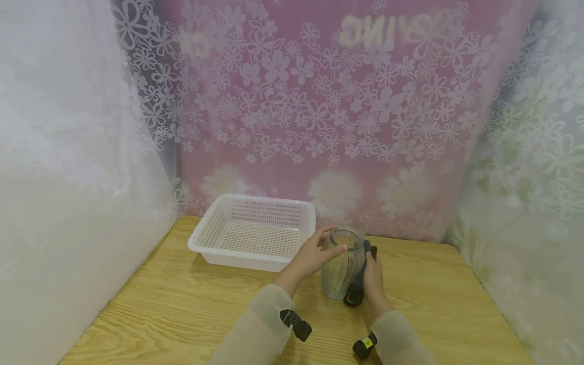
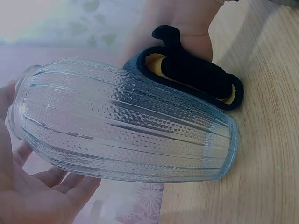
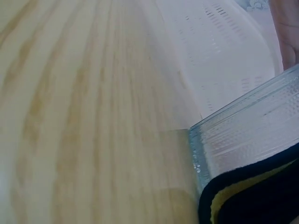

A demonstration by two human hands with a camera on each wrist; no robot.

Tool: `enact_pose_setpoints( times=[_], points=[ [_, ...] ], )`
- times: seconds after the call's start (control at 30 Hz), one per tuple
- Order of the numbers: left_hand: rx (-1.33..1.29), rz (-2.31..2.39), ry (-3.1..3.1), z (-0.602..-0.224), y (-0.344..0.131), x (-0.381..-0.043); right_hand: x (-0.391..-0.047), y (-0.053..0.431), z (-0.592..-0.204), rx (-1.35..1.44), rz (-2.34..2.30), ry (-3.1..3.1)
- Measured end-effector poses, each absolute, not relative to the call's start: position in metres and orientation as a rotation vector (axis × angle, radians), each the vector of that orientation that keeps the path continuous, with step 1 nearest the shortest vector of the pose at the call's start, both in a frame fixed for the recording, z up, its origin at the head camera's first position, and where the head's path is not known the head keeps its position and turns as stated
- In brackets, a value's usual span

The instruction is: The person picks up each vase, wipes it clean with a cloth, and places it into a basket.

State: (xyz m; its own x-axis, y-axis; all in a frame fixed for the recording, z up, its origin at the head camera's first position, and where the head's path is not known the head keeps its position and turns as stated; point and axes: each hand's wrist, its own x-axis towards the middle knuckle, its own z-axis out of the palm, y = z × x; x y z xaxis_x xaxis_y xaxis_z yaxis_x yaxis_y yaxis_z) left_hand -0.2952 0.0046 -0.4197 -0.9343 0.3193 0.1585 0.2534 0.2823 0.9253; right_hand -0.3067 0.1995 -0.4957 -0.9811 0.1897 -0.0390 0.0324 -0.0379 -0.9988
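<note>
A clear ribbed glass vase (image 1: 337,274) stands upright on the table, its dimpled sides plain in the left wrist view. My left hand (image 1: 315,253) holds it near the neck, thumb over the rim and fingers round the far side. On the vase's right side, my right hand (image 1: 374,276) grips a dark blue cloth pad (image 2: 196,77) with black edging and a yellow inside, held flat along the glass. In the right wrist view, the pad's black edge (image 3: 205,200) overlaps the base of the vase (image 3: 252,130). The right fingers are mostly hidden behind the pad.
A white plastic basket (image 1: 251,261) with slotted walls sits behind and left of the vase, near my left wrist. The wood-grain table (image 1: 182,314) ends at a pink flowered curtain (image 1: 283,126), with pale sheets hanging on both sides.
</note>
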Motion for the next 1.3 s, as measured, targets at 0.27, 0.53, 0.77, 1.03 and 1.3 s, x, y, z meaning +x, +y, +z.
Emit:
enact_pose_setpoints(
  times=[0.27,0.53,0.77,1.03,1.3],
  points=[
    [0.531,1.759,2.455,-0.419,0.004,-0.294,-0.31,0.2,-0.505,-0.278,2.244,-2.071],
    [0.521,1.77,2.446,-0.419,0.005,-0.294,-0.31,0.2,-0.506,-0.28,2.232,-2.081],
    [0.551,1.815,2.394,-0.42,0.005,-0.295,-0.311,0.202,-0.508,-0.261,2.233,-2.066],
    [0.58,1.866,2.306,-0.42,0.004,-0.297,-0.307,0.205,-0.501,-0.301,2.201,-2.1],
    [0.619,1.944,2.181,-0.419,0.004,-0.304,-0.304,0.214,-0.49,-0.28,2.103,-2.102]
  ],
)
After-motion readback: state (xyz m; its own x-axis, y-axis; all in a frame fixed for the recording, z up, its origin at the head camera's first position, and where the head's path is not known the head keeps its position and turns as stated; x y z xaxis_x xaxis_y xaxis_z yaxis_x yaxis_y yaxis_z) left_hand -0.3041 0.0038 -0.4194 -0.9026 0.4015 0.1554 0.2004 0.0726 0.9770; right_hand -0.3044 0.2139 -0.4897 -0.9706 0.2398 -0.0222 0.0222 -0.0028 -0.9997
